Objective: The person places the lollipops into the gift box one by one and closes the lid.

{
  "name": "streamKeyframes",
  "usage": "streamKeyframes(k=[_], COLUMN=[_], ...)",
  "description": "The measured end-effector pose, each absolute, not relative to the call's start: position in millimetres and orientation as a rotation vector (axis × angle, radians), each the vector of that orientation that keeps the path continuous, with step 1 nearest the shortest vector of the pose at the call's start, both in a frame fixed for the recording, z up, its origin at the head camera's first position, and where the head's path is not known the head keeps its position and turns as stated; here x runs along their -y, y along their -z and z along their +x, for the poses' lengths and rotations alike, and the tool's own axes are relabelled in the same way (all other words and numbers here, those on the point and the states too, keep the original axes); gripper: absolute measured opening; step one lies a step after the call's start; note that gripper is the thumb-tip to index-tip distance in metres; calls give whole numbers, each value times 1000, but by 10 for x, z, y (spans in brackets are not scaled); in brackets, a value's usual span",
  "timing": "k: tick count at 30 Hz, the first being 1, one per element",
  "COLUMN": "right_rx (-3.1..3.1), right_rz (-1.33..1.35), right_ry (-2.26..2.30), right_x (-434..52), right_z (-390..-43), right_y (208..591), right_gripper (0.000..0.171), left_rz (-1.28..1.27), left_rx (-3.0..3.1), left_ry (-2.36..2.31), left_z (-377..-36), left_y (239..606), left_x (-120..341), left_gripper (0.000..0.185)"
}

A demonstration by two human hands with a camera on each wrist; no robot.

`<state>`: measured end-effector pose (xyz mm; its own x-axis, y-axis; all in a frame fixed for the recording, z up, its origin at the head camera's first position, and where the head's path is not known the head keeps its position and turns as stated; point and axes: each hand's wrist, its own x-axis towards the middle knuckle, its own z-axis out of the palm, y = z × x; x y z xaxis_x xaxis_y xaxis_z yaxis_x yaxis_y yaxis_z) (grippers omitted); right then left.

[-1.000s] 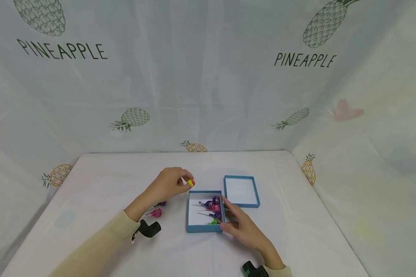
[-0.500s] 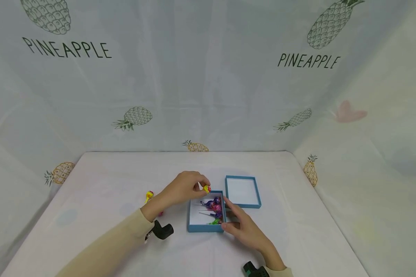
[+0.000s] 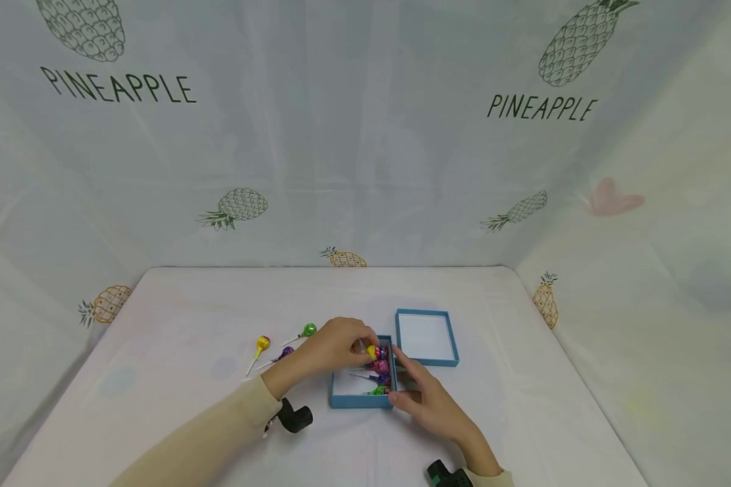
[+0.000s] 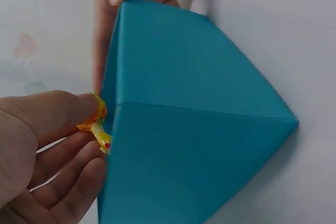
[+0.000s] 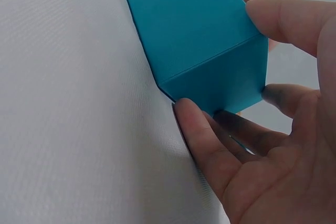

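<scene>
A yellow lollipop point(image 3: 371, 352) is pinched in the left hand point(image 3: 331, 348) just over the far right corner of an open blue box point(image 3: 361, 400), near the table's middle. The right hand point(image 3: 429, 402), fingers relaxed, steadies the box's right wall. Best to lower it gently beside the purple and pink lollipops point(image 3: 379, 366) already inside, stick lying flat, while the box stays braced.

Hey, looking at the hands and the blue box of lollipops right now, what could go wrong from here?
1. The left hand pinches the yellow lollipop over the far right corner, where the other lollipops already crowd; it may perch on the pile and roll.
2. The right hand only rests straight fingers against the blue box, so a push could slide it.
3. The lid sits close beside the box and could get bumped.
</scene>
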<state>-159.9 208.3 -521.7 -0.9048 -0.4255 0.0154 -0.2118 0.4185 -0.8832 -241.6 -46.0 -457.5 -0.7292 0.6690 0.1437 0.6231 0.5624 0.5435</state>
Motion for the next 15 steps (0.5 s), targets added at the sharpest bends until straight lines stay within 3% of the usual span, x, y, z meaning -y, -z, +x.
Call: streamKeyframes(k=[15], right_rx=[-2438], right_rz=[-536], right_ry=[1503], right_x=[-2091], right_z=[-1616], right_y=[5228], right_gripper=[81], left_rz=[1168], left_rx=[-2688], left_ry=[-818], left_z=[-2375], left_y=[4816], left_x=[361], left_gripper=[16])
